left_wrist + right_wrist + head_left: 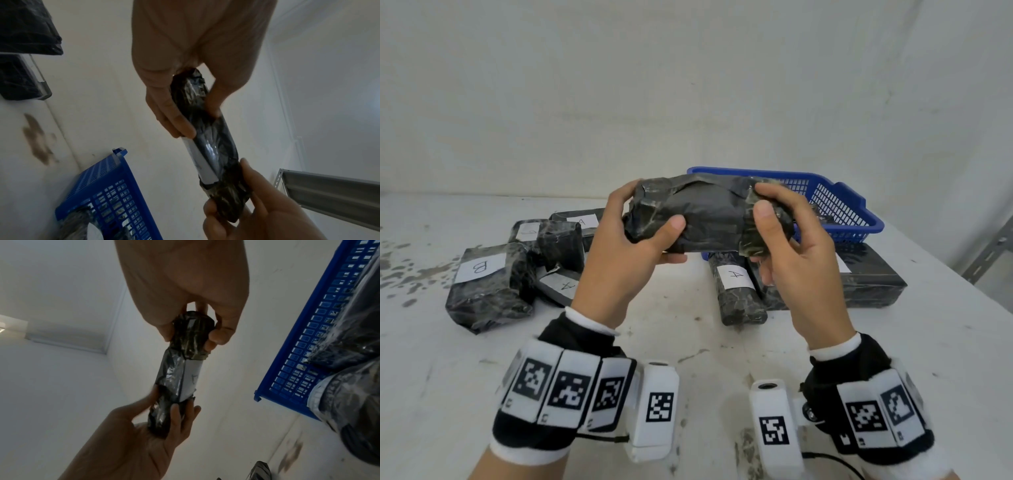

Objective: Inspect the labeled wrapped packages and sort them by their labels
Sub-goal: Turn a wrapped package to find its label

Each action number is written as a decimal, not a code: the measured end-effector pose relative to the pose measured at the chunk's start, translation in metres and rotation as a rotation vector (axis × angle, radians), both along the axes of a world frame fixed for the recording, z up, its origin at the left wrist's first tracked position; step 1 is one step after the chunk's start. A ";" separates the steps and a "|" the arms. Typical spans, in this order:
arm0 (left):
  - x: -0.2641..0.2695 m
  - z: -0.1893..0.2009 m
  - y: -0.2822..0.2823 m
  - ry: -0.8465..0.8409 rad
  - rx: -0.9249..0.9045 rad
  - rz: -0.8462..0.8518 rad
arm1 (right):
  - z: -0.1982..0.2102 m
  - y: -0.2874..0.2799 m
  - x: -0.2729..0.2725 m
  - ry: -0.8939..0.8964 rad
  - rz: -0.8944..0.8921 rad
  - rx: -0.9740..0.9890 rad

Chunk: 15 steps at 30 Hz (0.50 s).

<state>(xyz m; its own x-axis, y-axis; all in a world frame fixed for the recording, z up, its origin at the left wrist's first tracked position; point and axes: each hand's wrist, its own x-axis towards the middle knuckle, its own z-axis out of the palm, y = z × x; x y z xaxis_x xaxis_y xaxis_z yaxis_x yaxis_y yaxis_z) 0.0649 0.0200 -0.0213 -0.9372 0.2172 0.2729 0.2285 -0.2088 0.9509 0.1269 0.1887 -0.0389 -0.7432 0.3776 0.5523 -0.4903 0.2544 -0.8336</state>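
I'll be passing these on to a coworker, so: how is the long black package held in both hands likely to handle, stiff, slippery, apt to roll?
The held package spans between the left hand and the right hand without sagging, so it is probably fairly stiff. Its glossy wrap may be a little slippery. Its rounded end in the right wrist view suggests it could roll.

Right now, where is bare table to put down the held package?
Bare table lies between the B package pile and the A package, below the held package gripped by left hand and right hand. Around the blue basket it is crowded.
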 end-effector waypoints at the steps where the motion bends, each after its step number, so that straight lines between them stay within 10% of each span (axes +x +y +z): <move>1: 0.001 0.002 0.000 -0.021 0.026 -0.017 | 0.001 -0.001 0.000 0.022 0.010 -0.020; 15: -0.003 -0.001 0.000 -0.038 -0.006 -0.019 | 0.003 0.001 0.000 -0.057 0.019 -0.174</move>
